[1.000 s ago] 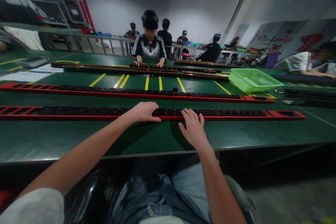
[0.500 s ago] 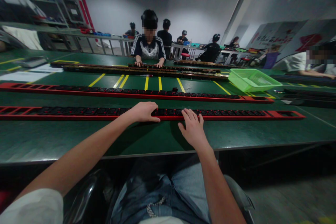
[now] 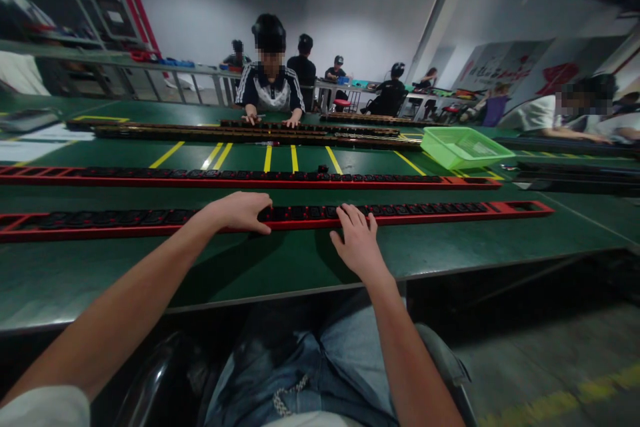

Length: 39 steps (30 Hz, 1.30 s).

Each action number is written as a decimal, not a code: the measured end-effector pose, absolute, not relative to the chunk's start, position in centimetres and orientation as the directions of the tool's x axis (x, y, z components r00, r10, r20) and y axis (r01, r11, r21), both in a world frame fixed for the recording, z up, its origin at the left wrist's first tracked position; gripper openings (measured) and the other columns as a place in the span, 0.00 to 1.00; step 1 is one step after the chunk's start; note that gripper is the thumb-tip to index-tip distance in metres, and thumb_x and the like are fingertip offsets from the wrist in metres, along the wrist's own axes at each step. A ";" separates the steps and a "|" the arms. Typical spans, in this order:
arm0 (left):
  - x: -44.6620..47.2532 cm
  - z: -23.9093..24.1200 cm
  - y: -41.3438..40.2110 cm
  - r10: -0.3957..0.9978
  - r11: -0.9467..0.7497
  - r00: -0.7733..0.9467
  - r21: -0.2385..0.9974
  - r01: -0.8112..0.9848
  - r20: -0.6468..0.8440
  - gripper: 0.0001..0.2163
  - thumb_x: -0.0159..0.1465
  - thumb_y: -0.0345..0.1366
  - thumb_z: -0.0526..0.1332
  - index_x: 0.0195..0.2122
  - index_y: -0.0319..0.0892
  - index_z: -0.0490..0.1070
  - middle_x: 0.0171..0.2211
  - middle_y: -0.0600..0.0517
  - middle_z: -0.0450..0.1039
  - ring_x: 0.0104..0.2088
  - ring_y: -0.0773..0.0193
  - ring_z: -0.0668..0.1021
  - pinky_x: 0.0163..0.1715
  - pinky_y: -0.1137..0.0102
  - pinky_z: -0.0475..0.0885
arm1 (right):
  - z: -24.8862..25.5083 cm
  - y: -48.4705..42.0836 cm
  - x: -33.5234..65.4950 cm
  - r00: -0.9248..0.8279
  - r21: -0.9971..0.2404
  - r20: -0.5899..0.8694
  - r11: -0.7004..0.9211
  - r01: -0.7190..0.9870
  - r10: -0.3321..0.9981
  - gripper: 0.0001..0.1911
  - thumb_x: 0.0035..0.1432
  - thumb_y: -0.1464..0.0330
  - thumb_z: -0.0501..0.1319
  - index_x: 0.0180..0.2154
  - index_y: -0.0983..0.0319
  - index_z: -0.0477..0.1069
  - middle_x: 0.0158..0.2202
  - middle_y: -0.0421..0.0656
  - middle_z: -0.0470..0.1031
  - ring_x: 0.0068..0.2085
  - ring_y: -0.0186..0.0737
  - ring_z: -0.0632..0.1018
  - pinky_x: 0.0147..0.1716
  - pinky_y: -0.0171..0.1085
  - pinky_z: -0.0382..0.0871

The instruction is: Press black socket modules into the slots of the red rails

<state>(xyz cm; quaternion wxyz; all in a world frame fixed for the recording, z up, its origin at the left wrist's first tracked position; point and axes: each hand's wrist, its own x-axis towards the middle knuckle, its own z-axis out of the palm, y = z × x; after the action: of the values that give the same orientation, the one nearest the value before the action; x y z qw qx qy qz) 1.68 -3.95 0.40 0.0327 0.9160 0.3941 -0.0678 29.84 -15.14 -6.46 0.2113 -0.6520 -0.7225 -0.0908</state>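
A long red strip (image 3: 450, 209) filled with black socket modules lies across the green table in front of me. My left hand (image 3: 239, 211) rests on the strip near its middle, fingers curled down over its near edge. My right hand (image 3: 356, 242) lies just to the right of it, fingers spread flat with the tips on the strip. A second red strip (image 3: 150, 177) of the same kind lies parallel behind the first.
The green table (image 3: 75, 267) has yellow lines. A green plastic basket (image 3: 463, 147) stands at the right rear. Darker strips (image 3: 200, 131) lie further back, where a person (image 3: 269, 83) sits facing me with hands on them. Another person (image 3: 565, 117) sits at right. The table's edge runs above my lap.
The view has swung a little to the right, so everything sits further left in the picture. Both hands stay on the near red strip in the same poses.
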 end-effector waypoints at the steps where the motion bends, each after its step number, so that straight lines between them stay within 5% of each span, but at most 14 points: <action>1: 2.1 0.2 -4.0 0.714 -0.694 0.688 -0.004 0.719 -0.132 0.20 0.61 0.52 0.63 0.46 0.42 0.71 0.48 0.46 0.75 0.46 0.54 0.78 0.41 0.66 0.70 | -6.5 -15.1 29.9 -0.051 -0.144 0.428 0.124 0.982 0.902 0.27 0.66 0.66 0.55 0.65 0.64 0.62 0.68 0.54 0.61 0.69 0.52 0.60 0.67 0.63 0.45; 8: 5.6 -1.5 -4.4 0.711 -0.700 0.702 -0.055 0.712 0.031 0.23 0.65 0.56 0.57 0.47 0.40 0.71 0.48 0.42 0.74 0.47 0.51 0.77 0.41 0.64 0.71 | -6.8 -14.9 30.2 0.051 -0.162 0.465 0.028 0.986 0.884 0.28 0.65 0.65 0.54 0.64 0.67 0.63 0.67 0.57 0.62 0.69 0.56 0.60 0.67 0.61 0.49; 23: 5.1 -1.9 -4.0 0.699 -0.715 0.715 0.031 0.699 0.011 0.27 0.65 0.58 0.57 0.54 0.41 0.70 0.52 0.43 0.73 0.53 0.51 0.75 0.46 0.63 0.72 | -6.9 -14.8 30.3 0.148 -0.201 0.472 -0.058 0.978 0.869 0.30 0.64 0.65 0.54 0.64 0.71 0.62 0.68 0.59 0.59 0.69 0.58 0.58 0.66 0.62 0.49; 30: 5.1 -2.3 -3.6 0.704 -0.710 0.710 0.049 0.703 0.020 0.26 0.63 0.59 0.59 0.52 0.43 0.70 0.51 0.44 0.73 0.52 0.52 0.75 0.46 0.64 0.71 | -6.7 -14.9 30.1 -0.052 -0.150 0.447 0.132 0.980 0.893 0.26 0.66 0.66 0.53 0.64 0.66 0.64 0.68 0.54 0.63 0.69 0.52 0.61 0.68 0.64 0.42; 39: 5.2 -2.0 -3.8 0.701 -0.712 0.712 0.046 0.700 0.021 0.26 0.64 0.57 0.59 0.53 0.41 0.70 0.51 0.44 0.73 0.52 0.51 0.75 0.45 0.63 0.72 | -6.1 -15.2 29.9 -0.214 -0.131 0.455 0.303 0.944 0.864 0.25 0.67 0.67 0.53 0.63 0.61 0.65 0.67 0.50 0.65 0.67 0.47 0.64 0.68 0.56 0.49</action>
<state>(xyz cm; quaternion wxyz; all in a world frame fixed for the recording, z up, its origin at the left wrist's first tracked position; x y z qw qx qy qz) 5.16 -3.83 -1.98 0.0174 0.9251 0.3788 0.0185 29.94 -15.21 -6.10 0.2280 -0.5840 -0.7742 -0.0872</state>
